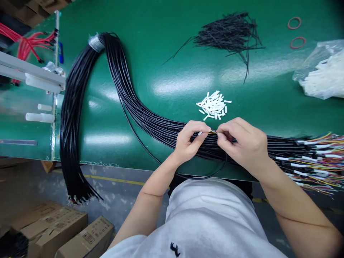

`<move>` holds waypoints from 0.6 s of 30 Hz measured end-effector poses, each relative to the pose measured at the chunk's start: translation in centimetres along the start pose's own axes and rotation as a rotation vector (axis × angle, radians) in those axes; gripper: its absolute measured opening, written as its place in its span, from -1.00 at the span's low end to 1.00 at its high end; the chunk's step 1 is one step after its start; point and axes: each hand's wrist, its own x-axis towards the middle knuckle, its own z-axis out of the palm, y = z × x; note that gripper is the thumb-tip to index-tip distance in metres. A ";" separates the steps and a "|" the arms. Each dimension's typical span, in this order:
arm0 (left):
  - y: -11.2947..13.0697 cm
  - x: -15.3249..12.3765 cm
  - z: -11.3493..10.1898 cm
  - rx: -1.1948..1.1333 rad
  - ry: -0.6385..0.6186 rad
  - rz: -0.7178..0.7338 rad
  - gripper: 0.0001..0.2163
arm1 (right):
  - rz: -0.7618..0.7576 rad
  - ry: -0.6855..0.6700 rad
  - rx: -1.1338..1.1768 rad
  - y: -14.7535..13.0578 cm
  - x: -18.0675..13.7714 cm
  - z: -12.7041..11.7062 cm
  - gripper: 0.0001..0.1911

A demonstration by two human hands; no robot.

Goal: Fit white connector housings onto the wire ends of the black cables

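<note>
My left hand [191, 140] is closed in a pinch, with a small white tube [200, 133] showing between thumb and forefinger. Thin coloured wires [212, 131], yellow among them, span the short gap to my right hand [242, 143]. That hand's fingertips pinch the end of a single black cable [225, 163], which loops down past the table edge. Beneath both hands runs a thick bundle of black cables [150, 114]. To the right its ends carry white sleeves [321, 147] and splayed coloured wires [333, 165]. Just beyond my hands lies a pile of short white tubes [213, 104].
On the green table [166, 46] lie a heap of thin black strips [228, 32], two reddish rings [294, 23] and a clear bag of white pieces [325, 73]. Red cables [29, 44] and a blue pen [61, 53] are left. Cardboard boxes [86, 236] stand on the floor.
</note>
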 end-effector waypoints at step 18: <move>-0.4 -0.3 -0.1 -0.190 -0.060 0.026 -0.75 | 0.194 -0.159 0.300 0.0 0.3 -0.7 -0.81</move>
